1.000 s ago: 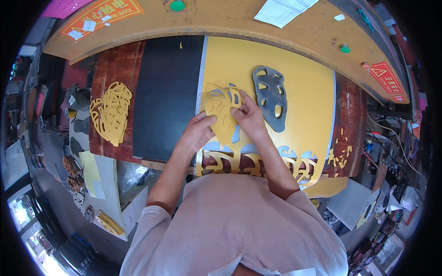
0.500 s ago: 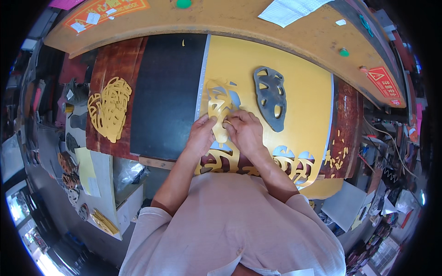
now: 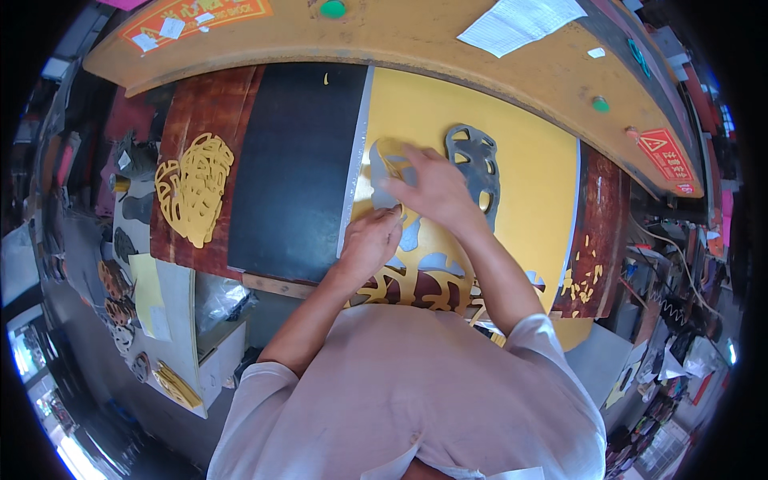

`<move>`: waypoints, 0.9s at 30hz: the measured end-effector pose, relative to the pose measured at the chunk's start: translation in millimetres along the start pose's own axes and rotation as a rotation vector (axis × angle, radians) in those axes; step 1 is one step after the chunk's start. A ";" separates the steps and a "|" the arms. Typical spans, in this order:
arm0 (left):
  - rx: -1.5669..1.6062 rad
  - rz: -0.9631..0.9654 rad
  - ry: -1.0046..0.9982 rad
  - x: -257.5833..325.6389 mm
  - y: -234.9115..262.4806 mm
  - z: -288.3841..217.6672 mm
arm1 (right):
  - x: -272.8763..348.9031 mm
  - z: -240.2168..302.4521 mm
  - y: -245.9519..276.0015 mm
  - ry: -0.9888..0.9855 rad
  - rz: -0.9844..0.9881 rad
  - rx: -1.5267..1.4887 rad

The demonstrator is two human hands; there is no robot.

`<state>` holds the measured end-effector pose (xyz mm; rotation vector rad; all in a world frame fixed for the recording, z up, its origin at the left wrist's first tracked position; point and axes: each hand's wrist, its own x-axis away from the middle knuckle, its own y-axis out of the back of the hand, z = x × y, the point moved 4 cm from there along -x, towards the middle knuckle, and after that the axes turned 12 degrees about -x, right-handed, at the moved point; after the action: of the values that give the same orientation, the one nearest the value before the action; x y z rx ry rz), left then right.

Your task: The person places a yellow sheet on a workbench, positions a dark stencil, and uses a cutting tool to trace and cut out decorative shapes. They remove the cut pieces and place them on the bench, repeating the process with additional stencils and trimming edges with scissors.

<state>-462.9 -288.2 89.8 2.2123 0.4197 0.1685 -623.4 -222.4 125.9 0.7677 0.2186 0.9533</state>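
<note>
A large yellow foam sheet (image 3: 528, 152) lies on the bench, its near edge cut into leaf-shaped holes. My right hand (image 3: 436, 188) pinches a yellow leaf cutout (image 3: 386, 154) and peels it out of the sheet, with grey showing in the gaps below. My left hand (image 3: 370, 240), fingers curled, grips the cutout's lower strip close to the sheet's left edge. Just right of my right hand lies a grey leaf-shaped die (image 3: 474, 160) flat on the sheet.
A black mat (image 3: 300, 160) lies left of the yellow sheet. Further left, a stack of yellow leaf cutouts (image 3: 192, 188) rests on a brown board. Small yellow scraps (image 3: 588, 272) litter the brown surface at right. A curved wooden ledge (image 3: 416, 40) with paper runs along the back.
My right hand has moved up and away from me, lifting the leaf cutout's top. My left hand has slid toward me along the cutout's lower part.
</note>
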 end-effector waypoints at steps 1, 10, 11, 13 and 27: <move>-0.003 0.020 -0.031 -3.4 -1.6 -3.1 | -21.0 8.3 -7.7 0.076 0.018 0.086; -0.038 -0.525 0.395 -89.8 27.9 69.4 | -80.9 -34.0 -46.0 0.030 0.073 0.063; -0.084 -0.417 0.323 -103.2 12.6 72.4 | -75.8 -34.4 -42.4 0.064 0.049 0.034; -0.407 -0.453 0.287 -115.3 -9.0 79.4 | -61.8 -32.7 -24.4 0.024 -0.074 -0.118; 0.432 0.133 -0.006 -47.5 -3.2 -14.1 | 94.9 -68.0 4.0 -0.443 -0.488 -1.596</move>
<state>-511.7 -292.8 97.2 2.6677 0.3270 0.1531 -604.1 -111.7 94.3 -0.5644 -0.6800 0.2429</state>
